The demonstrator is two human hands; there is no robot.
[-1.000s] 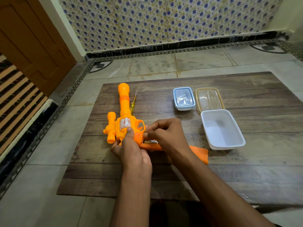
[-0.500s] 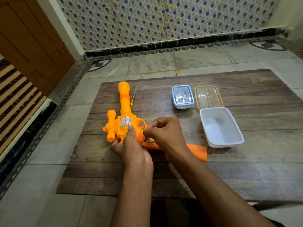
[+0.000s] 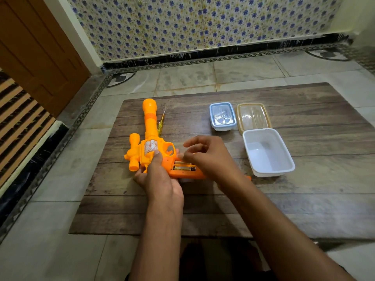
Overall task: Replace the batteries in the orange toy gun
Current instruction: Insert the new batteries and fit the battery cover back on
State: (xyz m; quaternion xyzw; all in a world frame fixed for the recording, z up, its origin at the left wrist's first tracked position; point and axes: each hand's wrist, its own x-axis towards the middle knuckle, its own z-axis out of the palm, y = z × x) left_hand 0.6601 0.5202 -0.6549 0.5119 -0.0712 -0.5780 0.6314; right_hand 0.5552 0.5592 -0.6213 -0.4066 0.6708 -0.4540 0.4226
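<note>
Left hand (image 3: 160, 179) comes in from the near edge of the desk (image 3: 304, 199), forearm nearly straight up the frame. Its grip is clamped on the orange toy gun (image 3: 151, 147): thumb up on the silver-stickered body, other fingers curled under the near side of the frame.

Right hand (image 3: 211, 157) enters from the near right, forearm running diagonally toward the desk middle. It hovers just above the gun's handle, fingers loosely curled, thumb and forefinger tips close together. Cannot tell if anything is pinched between them; grip state unclear.

Gun lies flat on the left half of the desk. Long axis of the barrel runs from the middle toward the far edge, muzzle pointing away from the person, close to the far left corner. Scope sits on the gun's left side. Handle angles off to the right and toward the near edge, partly hidden under the right wrist. Battery compartment (image 3: 183, 166) in the handle is open, facing up, with batteries (image 3: 182, 168) lying inside along the handle's length.

Yellow screwdriver (image 3: 161, 123) lies on the desk just right of the barrel, roughly parallel to it.

Toward the far right: small blue-rimmed lidded box (image 3: 222, 116), a tan-rimmed clear lid (image 3: 253, 117) beside it, and an open white container (image 3: 267, 152) nearer, touching the lid's near edge.
</note>
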